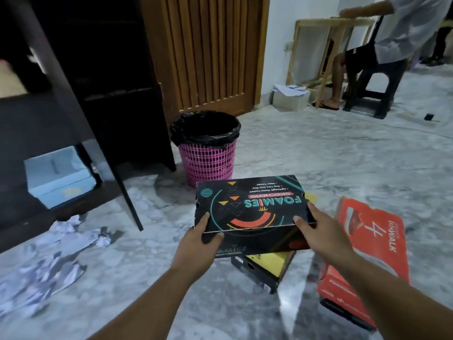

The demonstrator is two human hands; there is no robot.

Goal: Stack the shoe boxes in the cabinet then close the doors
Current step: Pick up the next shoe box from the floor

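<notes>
Both hands, left hand [199, 238] and right hand [318, 229], grip the black shoe box [250, 204].

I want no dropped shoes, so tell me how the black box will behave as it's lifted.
The black box is cardboard, so probably stiff and light. Its lid looks slightly raised at the near edge, so it may slip off. The left hand and right hand grip the two near corners, so it should stay level.

We see the black Foamies box [250, 204] lid-closed above the yellow-lidded box [264, 266]; the red box [365, 253] lies beside it.
</notes>
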